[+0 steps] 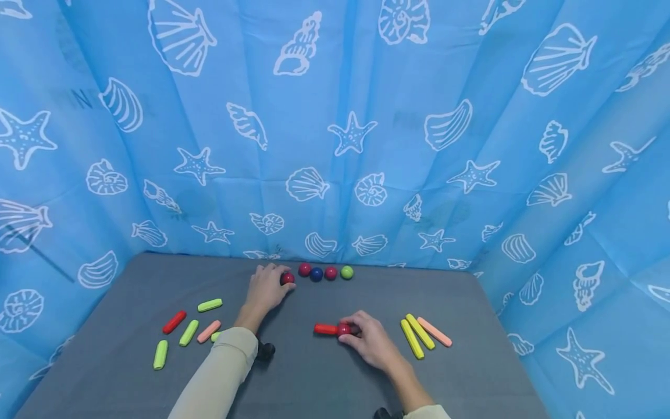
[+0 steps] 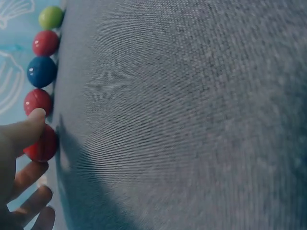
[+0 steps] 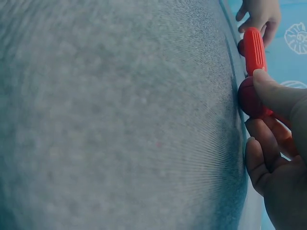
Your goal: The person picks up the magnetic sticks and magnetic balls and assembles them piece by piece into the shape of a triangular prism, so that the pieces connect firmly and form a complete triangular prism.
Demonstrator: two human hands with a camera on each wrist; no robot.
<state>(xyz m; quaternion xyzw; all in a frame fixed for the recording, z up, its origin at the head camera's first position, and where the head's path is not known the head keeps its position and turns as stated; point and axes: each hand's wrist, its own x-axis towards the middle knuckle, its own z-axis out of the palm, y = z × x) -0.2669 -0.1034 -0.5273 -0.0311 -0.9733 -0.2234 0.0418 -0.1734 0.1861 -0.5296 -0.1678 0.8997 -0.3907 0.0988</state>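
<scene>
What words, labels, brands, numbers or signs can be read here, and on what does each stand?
"N", faint, on the left part of the blue seashell-print curtain; marks around it are too blurred to read.
No readable text shows on the balls or ridged sticks.

A faint, dark capital that looks like an N (image 1: 82, 99) stands on the left part of the far blue curtain (image 1: 324, 87), just left of a white shell print (image 1: 121, 105). Faint marks (image 1: 278, 248) low on the curtain are too small to read.
</scene>
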